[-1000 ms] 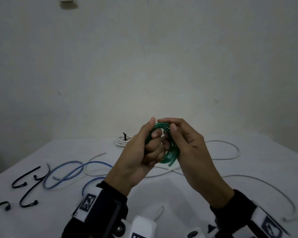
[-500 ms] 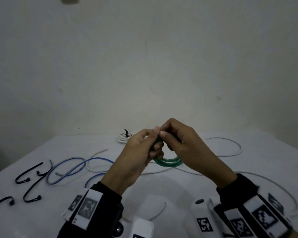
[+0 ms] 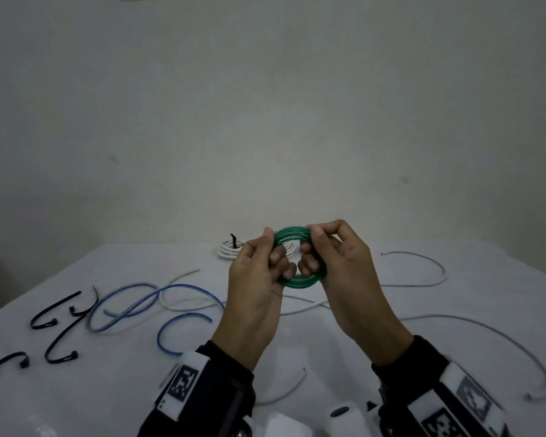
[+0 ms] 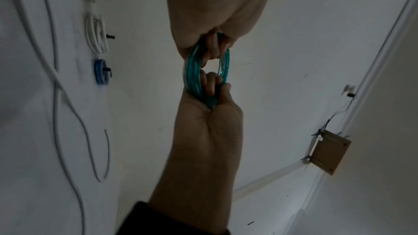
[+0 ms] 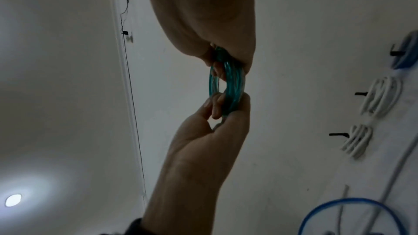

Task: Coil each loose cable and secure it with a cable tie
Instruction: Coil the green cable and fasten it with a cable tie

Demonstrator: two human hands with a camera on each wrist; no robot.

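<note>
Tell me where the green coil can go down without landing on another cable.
Bare cloth lies near the right far corner, beyond the grey cable loop. The left-centre is crowded: blue cables and black cable ties.

Green, glossy and see-through, that's the coiled cable (image 3: 300, 280), teal in the wrist views. Below it, the tablecloth (image 3: 454, 294) is plain white. Left of the coil, loose blue cables (image 3: 145, 302); further left, black cable ties (image 3: 56, 313). Behind the coil, a white bundle (image 3: 227, 250) with a black tie. Right of it, pale grey-white cables (image 3: 429, 280). Black sleeves (image 3: 407, 357) carry black-and-white square-patterned tags (image 3: 183, 381).
</note>
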